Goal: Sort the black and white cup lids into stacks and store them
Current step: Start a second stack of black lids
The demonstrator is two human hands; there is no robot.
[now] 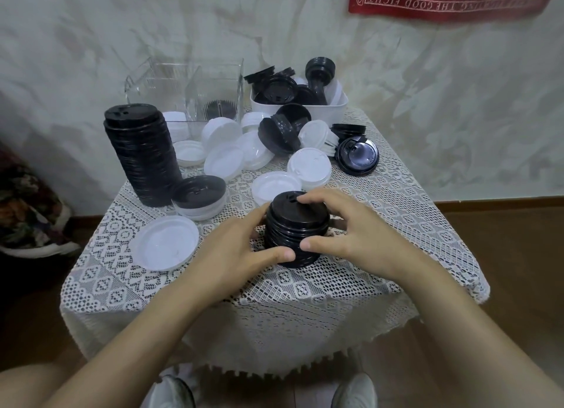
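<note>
Head view: both hands wrap a short stack of black plastic cup lids point(296, 229) near the front of the lace-covered table point(381, 200). The left hand point(235, 249) grips its left side and the right hand point(345, 227) curls over the top and right. A tall black lid stack point(142, 154) stands back left, with loose white plastic lids point(224, 162) scattered behind.

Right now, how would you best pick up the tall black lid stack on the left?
Probably low on its sides, squeezed from left and right: the tall black stack stands upright, its lids only nested, so gripping the top might lift just a few.
</note>
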